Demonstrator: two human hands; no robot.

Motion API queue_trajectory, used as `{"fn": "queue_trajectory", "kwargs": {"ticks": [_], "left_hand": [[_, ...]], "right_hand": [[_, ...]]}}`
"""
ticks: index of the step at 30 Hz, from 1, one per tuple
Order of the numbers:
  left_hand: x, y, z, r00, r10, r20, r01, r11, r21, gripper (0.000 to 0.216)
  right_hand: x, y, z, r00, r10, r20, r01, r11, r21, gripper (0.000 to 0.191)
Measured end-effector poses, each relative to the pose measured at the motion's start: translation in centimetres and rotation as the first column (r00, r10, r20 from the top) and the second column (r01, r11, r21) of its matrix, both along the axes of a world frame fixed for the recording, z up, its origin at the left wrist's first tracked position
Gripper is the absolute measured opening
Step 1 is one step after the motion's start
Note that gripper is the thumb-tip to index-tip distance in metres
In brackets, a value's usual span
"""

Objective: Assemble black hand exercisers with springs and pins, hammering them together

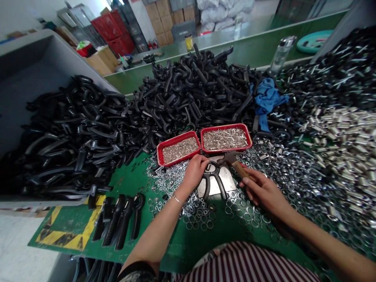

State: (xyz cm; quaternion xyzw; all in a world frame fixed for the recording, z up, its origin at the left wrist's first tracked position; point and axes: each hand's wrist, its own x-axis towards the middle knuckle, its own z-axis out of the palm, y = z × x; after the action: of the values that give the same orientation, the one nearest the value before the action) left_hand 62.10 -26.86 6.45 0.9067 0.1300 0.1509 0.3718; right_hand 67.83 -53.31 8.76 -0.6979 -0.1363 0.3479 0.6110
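Note:
My right hand (260, 186) is closed around the wooden handle of a hammer (240, 169), whose head hangs above a metal plate (232, 178). On that plate lies a black two-handled tool (216, 178), with a round loop at the far end and its legs spread towards me. The closed fingers of my left hand (196, 169) rest at the left of the loop; whether they pinch a small part there is too small to make out. Beyond my hands stand two red trays, one of tiny metal parts (180, 149) and one of thin pins (225, 139).
Loose metal rings (202, 217) surround the plate. Black handle parts (199, 86) are heaped behind and to the left, silver cylinders (349, 149) to the right. Several black tools (125, 219) lie at the front left. A blue cloth (268, 98) and a clear bottle (282, 55) are behind.

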Motion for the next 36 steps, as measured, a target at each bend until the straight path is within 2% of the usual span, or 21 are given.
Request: {"fn": "queue_trajectory", "kwargs": {"ticks": [5,8,11,14,16,18,20,23,26,28,30,31,34,36], "left_hand": [[-0.1,-0.4,0.0,0.999,-0.014,0.029,0.012,0.998,0.059,0.012],[-0.1,-0.6,0.1,0.999,-0.042,0.021,0.038,0.988,0.147,0.013],[0.1,-0.5,-0.1,0.992,-0.129,-0.018,0.127,0.939,0.319,0.014],[0.3,-0.1,-0.4,0.975,-0.218,-0.053,0.219,0.879,0.423,0.017],[0.1,0.0,-0.4,0.974,-0.223,-0.041,0.222,0.898,0.381,0.017],[-0.5,-0.1,-0.3,0.984,-0.175,-0.006,0.169,0.940,0.297,0.018],[-1.7,-0.6,0.1,0.995,-0.093,0.036,0.081,0.966,0.245,0.025],[-4.1,-1.7,0.7,0.997,-0.064,0.044,0.047,0.952,0.302,0.026],[-6.1,-2.7,0.7,0.985,-0.171,-0.003,0.158,0.903,0.400,0.027],[-6.8,-3.1,0.3,0.979,-0.201,-0.018,0.189,0.883,0.429,0.028],[-7.0,-3.3,-0.2,0.981,-0.195,-0.020,0.184,0.880,0.438,0.029],[-7.0,-3.3,-0.4,0.981,-0.194,-0.017,0.181,0.880,0.439,0.030],[-6.8,-3.3,-0.6,0.980,-0.198,0.000,0.178,0.882,0.437,0.029],[-6.7,-3.2,-0.5,0.981,-0.195,0.004,0.174,0.884,0.434,0.029]], "right_hand": [[0.1,0.1,0.0,1.000,0.010,0.003,-0.009,1.000,-0.010,0.052],[0.1,0.1,0.0,1.000,0.012,0.011,-0.012,1.000,-0.024,0.052],[0.3,0.0,-0.1,0.999,0.022,0.046,-0.020,0.999,-0.040,0.054],[1.2,-0.2,0.2,0.976,0.072,0.203,-0.047,0.991,-0.125,0.054],[2.3,-0.3,0.9,0.909,0.149,0.389,-0.066,0.973,-0.219,0.049],[3.4,-0.3,1.9,0.789,0.246,0.563,-0.091,0.953,-0.288,0.044],[4.1,-0.1,3.2,0.662,0.313,0.681,-0.129,0.943,-0.307,0.043],[4.5,0.6,4.9,0.542,0.298,0.786,-0.131,0.954,-0.271,0.047],[4.6,1.8,5.1,0.474,0.253,0.844,-0.103,0.967,-0.232,0.050],[5.0,2.5,4.5,0.438,0.352,0.827,-0.171,0.936,-0.307,0.050],[5.4,3.1,4.0,0.403,0.471,0.784,-0.250,0.881,-0.401,0.049],[5.6,3.2,3.9,0.397,0.488,0.777,-0.258,0.872,-0.416,0.049],[5.5,3.3,3.8,0.389,0.420,0.820,-0.207,0.907,-0.366,0.052],[5.3,3.3,3.9,0.366,0.445,0.817,-0.191,0.895,-0.402,0.053]]}}
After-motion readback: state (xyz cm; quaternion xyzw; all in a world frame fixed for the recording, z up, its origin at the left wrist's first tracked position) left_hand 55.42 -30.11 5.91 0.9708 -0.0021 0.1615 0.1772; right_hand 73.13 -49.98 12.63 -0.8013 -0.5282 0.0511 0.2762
